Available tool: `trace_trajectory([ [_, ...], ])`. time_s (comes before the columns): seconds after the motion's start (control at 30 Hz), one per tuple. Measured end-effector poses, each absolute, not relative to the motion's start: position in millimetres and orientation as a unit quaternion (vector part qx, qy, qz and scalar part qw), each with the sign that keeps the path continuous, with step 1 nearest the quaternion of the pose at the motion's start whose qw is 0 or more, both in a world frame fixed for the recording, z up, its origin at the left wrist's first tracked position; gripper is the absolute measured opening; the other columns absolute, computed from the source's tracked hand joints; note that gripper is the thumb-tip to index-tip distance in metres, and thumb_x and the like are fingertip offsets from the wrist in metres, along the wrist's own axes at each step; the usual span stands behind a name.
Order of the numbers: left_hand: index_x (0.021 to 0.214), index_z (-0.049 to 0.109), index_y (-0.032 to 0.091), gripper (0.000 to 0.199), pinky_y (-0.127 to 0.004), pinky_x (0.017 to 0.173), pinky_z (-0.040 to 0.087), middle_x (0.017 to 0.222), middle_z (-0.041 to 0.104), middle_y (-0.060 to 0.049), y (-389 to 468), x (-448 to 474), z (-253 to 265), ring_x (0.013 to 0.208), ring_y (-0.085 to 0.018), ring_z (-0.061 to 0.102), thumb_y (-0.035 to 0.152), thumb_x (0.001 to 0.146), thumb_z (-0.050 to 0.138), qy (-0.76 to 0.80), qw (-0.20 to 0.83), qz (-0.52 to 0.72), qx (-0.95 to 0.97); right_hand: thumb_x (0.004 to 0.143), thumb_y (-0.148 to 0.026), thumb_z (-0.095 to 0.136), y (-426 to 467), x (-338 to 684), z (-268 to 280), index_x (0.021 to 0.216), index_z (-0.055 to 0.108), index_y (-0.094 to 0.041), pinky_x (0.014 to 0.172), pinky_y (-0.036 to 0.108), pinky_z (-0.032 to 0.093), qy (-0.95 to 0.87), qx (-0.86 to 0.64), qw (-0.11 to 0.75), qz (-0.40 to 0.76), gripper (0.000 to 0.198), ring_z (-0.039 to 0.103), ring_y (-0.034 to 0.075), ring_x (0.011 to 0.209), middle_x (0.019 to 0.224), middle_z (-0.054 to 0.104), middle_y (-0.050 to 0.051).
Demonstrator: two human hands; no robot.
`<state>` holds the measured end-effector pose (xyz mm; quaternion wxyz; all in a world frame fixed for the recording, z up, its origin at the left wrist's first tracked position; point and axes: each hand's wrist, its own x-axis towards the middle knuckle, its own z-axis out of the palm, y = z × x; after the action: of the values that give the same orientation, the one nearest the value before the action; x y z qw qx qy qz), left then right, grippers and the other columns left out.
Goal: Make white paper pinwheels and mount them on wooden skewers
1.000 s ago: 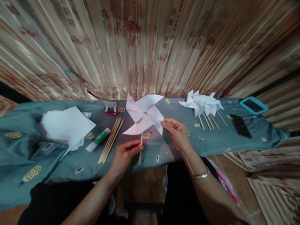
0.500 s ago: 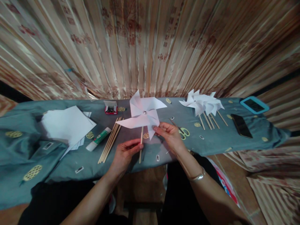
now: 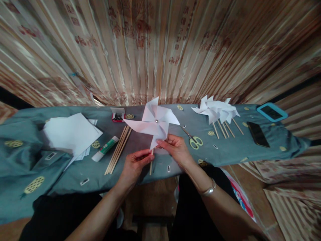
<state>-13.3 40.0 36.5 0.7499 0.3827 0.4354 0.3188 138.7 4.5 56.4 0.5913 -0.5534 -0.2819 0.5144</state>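
Observation:
A white paper pinwheel [image 3: 156, 121] with a silver pin at its centre stands upright over the middle of the table. My left hand [image 3: 135, 164] is closed on its wooden stick [image 3: 151, 164], thumb and fingers pinching just below the paper. At the lower blade, my right hand [image 3: 174, 147] pinches the paper between thumb and fingers. Left of my hands lie several loose wooden sticks [image 3: 117, 150] and a green and white glue stick [image 3: 105, 149]. Yellow-green scissors [image 3: 194, 140] rest right of my right hand.
A stack of white paper [image 3: 72, 130] lies at the left, and a small red box of pins [image 3: 118, 115] near the back. Several pinwheels [image 3: 217, 108] lie at the right, beside a black phone [image 3: 258, 134] and a blue-framed device [image 3: 272, 112]. A curtain [image 3: 155, 50] hangs behind the table.
The pinwheel's head has turned, its lower blade swinging left towards the stick. My right hand has moved left with that blade, uncovering more of the scissors. My left hand has stayed in place.

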Motion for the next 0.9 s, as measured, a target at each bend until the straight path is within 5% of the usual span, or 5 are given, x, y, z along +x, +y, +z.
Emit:
trace_trajectory([
  [0.7, 0.080, 0.078, 0.017, 0.040, -0.032, 0.083, 0.051, 0.078, 0.076, -0.006, 36.4, -4.4, 36.5, 0.077, -0.020, 0.067, 0.027, 0.043, 0.090, 0.401, 0.768, 0.320, 0.383, 0.053, -0.038, 0.085, 2.8, 124.3, 53.7, 0.068, 0.073, -0.020, 0.065, 0.027, 0.051, -0.222, -0.515, 0.636, 0.530, 0.027, 0.060, 0.012, 0.060, 0.064, 0.069, -0.001],
  [0.9, 0.087, 0.077, 0.016, 0.045, -0.028, 0.080, 0.051, 0.080, 0.075, -0.005, 35.9, -6.5, 40.0, 0.074, -0.015, 0.065, 0.027, 0.045, 0.090, 0.393, 0.770, 0.321, 0.388, 0.060, -0.041, 0.078, 5.8, 170.4, 66.0, 0.062, 0.067, -0.020, 0.056, 0.024, 0.042, -0.319, -0.637, 0.613, 0.342, 0.024, 0.051, 0.010, 0.054, 0.058, 0.063, -0.004],
])
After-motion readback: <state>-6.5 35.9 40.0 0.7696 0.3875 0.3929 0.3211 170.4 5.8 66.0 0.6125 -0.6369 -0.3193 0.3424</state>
